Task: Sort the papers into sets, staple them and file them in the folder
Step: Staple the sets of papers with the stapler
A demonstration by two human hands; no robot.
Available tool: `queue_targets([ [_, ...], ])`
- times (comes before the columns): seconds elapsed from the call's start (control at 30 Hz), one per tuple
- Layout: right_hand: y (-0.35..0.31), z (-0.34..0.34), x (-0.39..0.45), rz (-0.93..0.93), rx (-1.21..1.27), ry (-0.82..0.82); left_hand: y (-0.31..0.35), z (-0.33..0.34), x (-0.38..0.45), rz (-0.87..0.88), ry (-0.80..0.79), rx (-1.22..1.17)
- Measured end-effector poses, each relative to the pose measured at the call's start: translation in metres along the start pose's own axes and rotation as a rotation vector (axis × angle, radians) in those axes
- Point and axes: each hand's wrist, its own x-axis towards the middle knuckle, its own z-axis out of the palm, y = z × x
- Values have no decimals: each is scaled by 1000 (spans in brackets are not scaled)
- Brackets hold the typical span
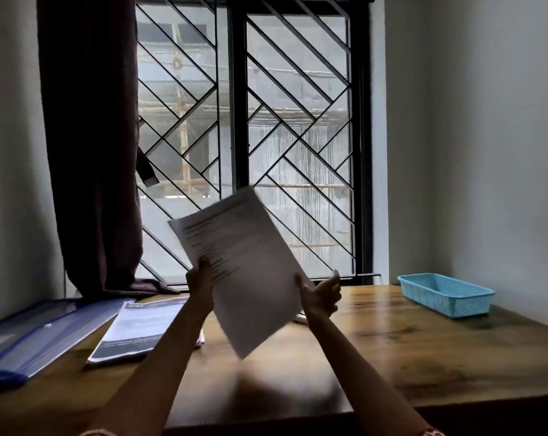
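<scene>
I hold a set of white printed papers [244, 265] tilted up above the wooden table [392, 347]. My left hand [200, 286] pinches the left edge of the sheets. My right hand [321, 295] is at their right edge, thumb on the paper and fingers spread behind it. A second pile of printed papers [137, 330] with dark bands lies flat on the table to the left. Further left lies a blue translucent folder [36, 335]. A small pale object [301, 317] peeks out under the held sheets; I cannot tell what it is.
A light blue plastic basket [445, 294] stands at the table's back right near the wall. A barred window and a dark curtain [90, 146] rise behind the table. The table's front edge runs across the bottom right.
</scene>
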Motion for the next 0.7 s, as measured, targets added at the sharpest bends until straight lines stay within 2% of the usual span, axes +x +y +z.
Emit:
queue_targets([
  [0.07,5,2,-4,214,127,-118,-7,2,2,-69,128,-55],
  [0.17,3,4,-12,504,605,-414,-20,8,-4,-156,121,-94],
  [0.2,2,5,-12,506,711,-445,-25,11,-7,-176,104,-99],
  [0.27,1,6,-6,410,721,-417,-32,13,-11,-203,58,-134],
  [0.3,-2,2,-1,342,650,-404,-35,11,-10,-190,45,-147],
  [0.4,-1,-12,17,181,359,-406,-33,-11,5,-4,88,-180],
  [0.43,0,-19,23,121,338,-385,-32,-22,16,51,59,-170],
  [0.53,9,-35,44,24,375,-326,-18,-50,34,36,-298,-73],
  [0.63,9,-44,51,26,340,-301,-10,-63,26,-70,-675,304],
  [0.67,11,-44,51,17,342,-295,-12,-64,22,-88,-763,400],
  [0.7,10,-45,47,4,330,-281,-16,-64,19,-80,-786,446],
])
